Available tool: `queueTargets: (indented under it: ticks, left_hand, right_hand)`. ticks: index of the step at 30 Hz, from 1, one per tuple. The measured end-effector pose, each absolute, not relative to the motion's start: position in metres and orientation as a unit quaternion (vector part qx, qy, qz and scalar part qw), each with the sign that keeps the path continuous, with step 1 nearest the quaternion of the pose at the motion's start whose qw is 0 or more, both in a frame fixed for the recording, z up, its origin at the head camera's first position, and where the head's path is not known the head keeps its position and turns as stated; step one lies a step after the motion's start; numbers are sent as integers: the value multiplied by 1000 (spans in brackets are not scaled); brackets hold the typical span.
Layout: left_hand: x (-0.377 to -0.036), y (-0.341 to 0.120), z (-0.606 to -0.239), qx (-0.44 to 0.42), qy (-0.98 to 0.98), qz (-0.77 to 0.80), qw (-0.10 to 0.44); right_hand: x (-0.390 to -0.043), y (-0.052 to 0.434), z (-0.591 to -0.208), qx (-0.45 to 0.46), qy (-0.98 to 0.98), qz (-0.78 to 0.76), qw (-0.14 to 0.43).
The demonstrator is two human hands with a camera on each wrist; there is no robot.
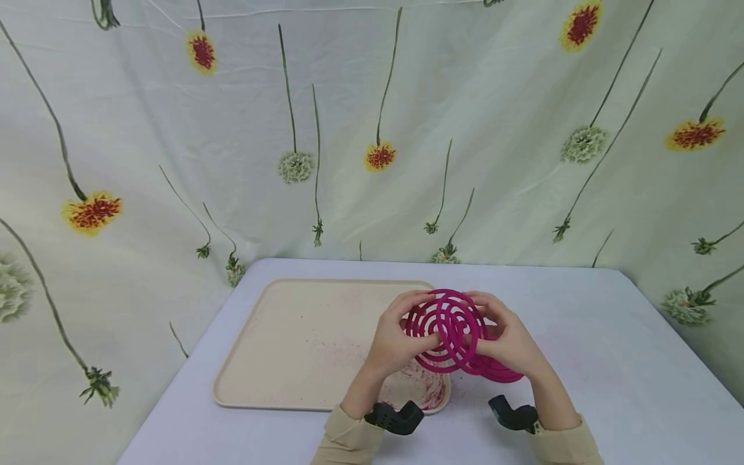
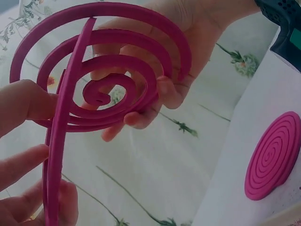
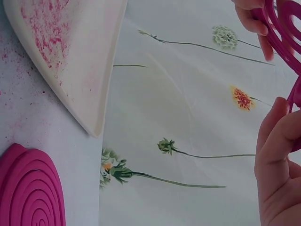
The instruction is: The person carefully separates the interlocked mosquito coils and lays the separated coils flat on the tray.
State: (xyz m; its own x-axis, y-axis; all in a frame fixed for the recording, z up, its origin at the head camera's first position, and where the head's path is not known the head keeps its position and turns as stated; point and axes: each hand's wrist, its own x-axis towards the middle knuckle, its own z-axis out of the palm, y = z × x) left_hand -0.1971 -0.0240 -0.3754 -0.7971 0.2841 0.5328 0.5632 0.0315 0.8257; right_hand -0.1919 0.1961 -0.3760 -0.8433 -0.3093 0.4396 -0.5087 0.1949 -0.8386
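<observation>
Holding item: magenta spiral coil pair [image 1: 446, 326], raised just right of the beige tray [image 1: 302, 342], one coil twisting out of the other. Left hand [image 1: 398, 342] and right hand [image 1: 508, 342] both pinch it, fingers curled. Further coil stack [image 1: 502, 371] lies on the table [image 1: 610, 361], beneath the right hand.

Both hands [image 3: 275, 160] pinch a pink spiral coil [image 3: 284, 28] beside the tray [image 3: 80, 66].

Magenta spiral coil [image 1: 446, 328] held upright above table, partly pulled apart into two spirals.
</observation>
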Motion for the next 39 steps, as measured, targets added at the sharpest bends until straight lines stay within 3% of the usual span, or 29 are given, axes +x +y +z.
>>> queueTargets:
  ticks: [9, 16, 23, 32, 39]
  left_hand:
    - [-203, -41, -373, -267, -660, -702, 26]
    - [-207, -44, -373, -211, -573, -792, 5]
    - [-210, -54, -376, -203, -600, -773, -40]
    - [-209, -74, -371, -246, -673, -696, -28]
    - [-206, -72, -367, -239, -679, -694, 1]
  right_hand:
    - [-192, 206, -375, 230, -750, 618, 43]
    - [-191, 200, -375, 184, -751, 627, 96]
    - [-189, 187, -376, 172, -740, 634, 145]
    - [-187, 204, -370, 292, -775, 556, 62]
    - [-185, 198, -367, 234, -792, 559, 72]
